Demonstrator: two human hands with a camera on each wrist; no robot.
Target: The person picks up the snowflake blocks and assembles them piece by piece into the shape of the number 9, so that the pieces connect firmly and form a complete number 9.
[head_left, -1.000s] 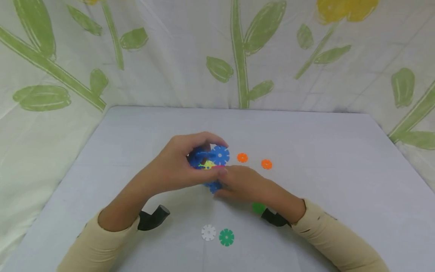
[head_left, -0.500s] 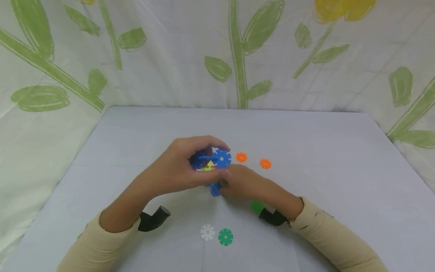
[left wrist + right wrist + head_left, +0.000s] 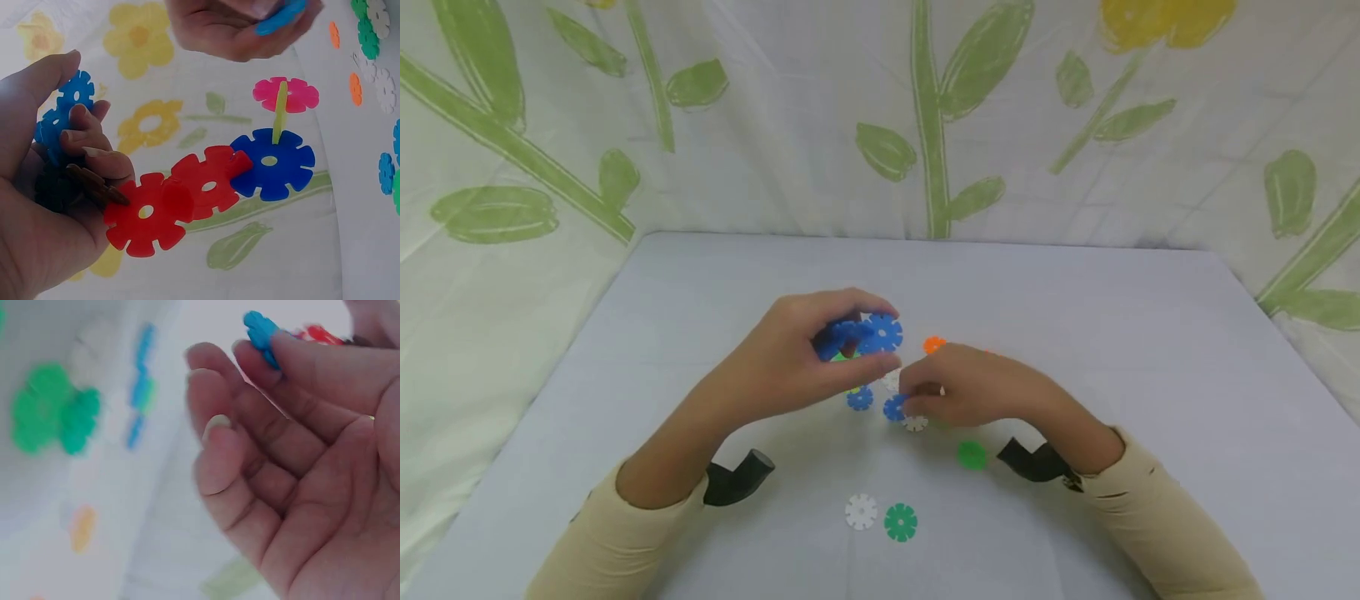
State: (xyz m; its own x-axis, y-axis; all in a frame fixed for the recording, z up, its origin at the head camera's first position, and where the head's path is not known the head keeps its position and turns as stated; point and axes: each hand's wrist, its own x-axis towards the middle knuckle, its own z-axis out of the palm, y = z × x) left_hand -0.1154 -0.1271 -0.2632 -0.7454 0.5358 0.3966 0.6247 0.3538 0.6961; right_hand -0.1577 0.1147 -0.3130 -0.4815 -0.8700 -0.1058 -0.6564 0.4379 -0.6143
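Observation:
My left hand [image 3: 790, 358] holds a linked chain of notched plastic discs above the table. Light-blue discs [image 3: 77, 95] show by its fingers in the left wrist view. From the palm the chain runs through dark and brown discs to two red discs [image 3: 145, 232], a dark-blue disc [image 3: 294, 172], a yellow disc [image 3: 281, 109] seen edge-on and a pink disc [image 3: 265, 94]. To the right, apart from the chain, my right hand [image 3: 977, 383] pinches a blue disc [image 3: 259, 330] between thumb and forefinger; its other fingers are loosely bent in the right wrist view.
Loose discs lie on the white table [image 3: 1112, 333]: a white one [image 3: 861, 512] and a green one [image 3: 900, 522] near the front, a bright-green one [image 3: 972, 455], a blue one [image 3: 860, 398], and an orange one [image 3: 934, 344] farther back. A leaf-patterned curtain [image 3: 790, 150] stands behind.
My right hand has drawn back to the right, away from the chain, with the blue disc in its fingers. My left hand keeps its grip and has risen slightly.

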